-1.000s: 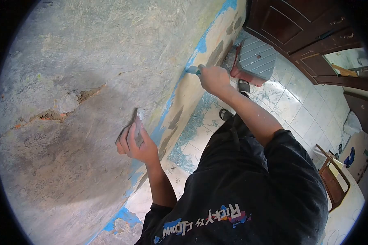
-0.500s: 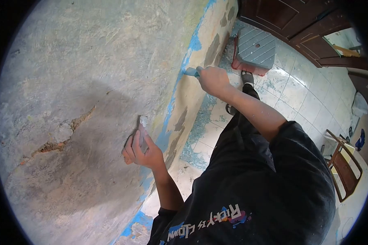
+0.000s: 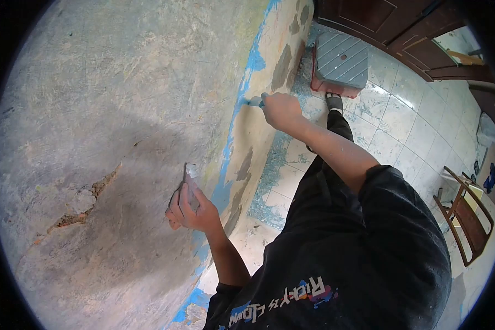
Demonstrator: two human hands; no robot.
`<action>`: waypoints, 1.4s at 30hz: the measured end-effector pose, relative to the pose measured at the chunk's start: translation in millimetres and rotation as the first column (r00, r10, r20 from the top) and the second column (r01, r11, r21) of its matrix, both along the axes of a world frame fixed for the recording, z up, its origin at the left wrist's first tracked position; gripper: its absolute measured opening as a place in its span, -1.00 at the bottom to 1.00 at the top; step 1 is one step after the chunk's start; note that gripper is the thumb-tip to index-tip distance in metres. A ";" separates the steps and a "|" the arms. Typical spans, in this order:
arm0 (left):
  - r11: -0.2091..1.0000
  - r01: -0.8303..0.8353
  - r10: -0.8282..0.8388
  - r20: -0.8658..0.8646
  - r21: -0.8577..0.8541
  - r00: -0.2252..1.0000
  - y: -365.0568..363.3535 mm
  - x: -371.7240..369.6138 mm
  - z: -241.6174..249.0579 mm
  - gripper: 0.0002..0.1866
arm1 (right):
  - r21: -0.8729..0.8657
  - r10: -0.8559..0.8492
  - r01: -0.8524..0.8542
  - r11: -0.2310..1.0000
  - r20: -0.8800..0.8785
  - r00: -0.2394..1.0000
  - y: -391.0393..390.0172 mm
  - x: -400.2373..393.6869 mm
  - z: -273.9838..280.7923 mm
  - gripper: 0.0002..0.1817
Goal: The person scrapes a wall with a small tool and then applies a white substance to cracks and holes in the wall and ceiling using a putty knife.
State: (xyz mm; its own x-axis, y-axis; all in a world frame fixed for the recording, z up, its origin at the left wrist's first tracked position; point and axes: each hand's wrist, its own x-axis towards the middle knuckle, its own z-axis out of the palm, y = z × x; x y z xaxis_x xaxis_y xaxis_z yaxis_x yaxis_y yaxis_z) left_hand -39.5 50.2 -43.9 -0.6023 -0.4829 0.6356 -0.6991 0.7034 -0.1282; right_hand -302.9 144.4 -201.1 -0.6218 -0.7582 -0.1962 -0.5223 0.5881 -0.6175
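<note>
The person's right hand (image 3: 283, 111) is clenched around a small scraper with a flat teal-grey blade (image 3: 254, 102); its handle is largely hidden by the fist. The blade lies at a ragged strip of bright blue paint (image 3: 254, 60), between a rough grey plaster wall (image 3: 121, 82) and a cream-coloured lower band (image 3: 250, 124) marked with grey patches. The left hand (image 3: 195, 212) is beside the grey wall, fingers bent, grasping a narrow, pale, flat implement (image 3: 191, 171) with a whitish end; its exact type cannot be told. Left of that hand, the plaster shows an open diagonal crack (image 3: 98, 190) with brown and reddish material exposed. Teal-blue flakes (image 3: 263, 204) lie scattered over the pale tiled floor (image 3: 418, 126) along the foot of the wall. A grey-topped, ridged step stool with a red base (image 3: 342, 61) stands beyond the right hand, near a dark brown panelled door (image 3: 363, 16). A brown wooden chair (image 3: 473, 223) stands at far right.
</note>
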 end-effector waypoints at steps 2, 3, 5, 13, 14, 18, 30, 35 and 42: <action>1.000 -0.006 0.006 -0.007 -0.005 1.000 -1.7 -4.3 -0.1 -0.77 | -0.025 0.004 -0.005 1.000 -0.014 1.000 1.8 2.3 5.5 -0.76; 1.000 -0.008 0.008 -0.002 -0.007 1.000 -0.8 -5.1 0.4 -0.77 | -0.020 0.004 -0.005 1.000 -0.029 1.000 0.4 4.2 12.4 -0.76; 1.000 -0.007 0.007 -0.005 -0.002 1.000 -1.3 -3.2 0.7 -0.77 | -0.006 0.008 -0.009 1.000 -0.053 0.999 -0.3 7.6 26.1 -0.76; 1.000 0.004 -0.004 0.014 -0.028 1.000 1.1 -13.0 1.7 -0.77 | -0.007 0.030 -0.030 1.000 -0.047 0.998 1.8 -2.1 29.2 -0.77; 1.000 0.007 -0.007 0.017 -0.028 1.000 1.1 -11.4 2.5 -0.77 | -0.002 0.036 -0.036 0.999 -0.064 0.997 0.1 -1.7 28.0 -0.77; 0.999 0.035 -0.036 -0.022 -0.022 0.999 -1.0 -11.6 -1.3 -0.77 | -0.014 0.031 -0.032 0.999 -0.040 0.999 4.6 -7.0 17.4 -0.79; 0.999 -0.011 0.013 0.031 -0.052 0.999 -1.5 -6.8 -1.5 -0.77 | -0.045 -0.017 0.015 0.999 -0.054 0.998 3.8 5.0 23.9 -0.80; 0.998 0.022 -0.023 -0.013 -0.056 1.000 -3.9 -12.8 -6.0 -0.78 | -0.069 0.006 -0.010 0.998 -0.066 0.998 10.1 -1.7 22.9 -0.83; 0.998 -0.002 0.003 0.015 -0.067 1.000 -1.8 -9.0 -3.9 -0.78 | 0.030 0.085 -0.083 0.996 -0.055 0.995 -8.5 -5.2 -9.7 -0.85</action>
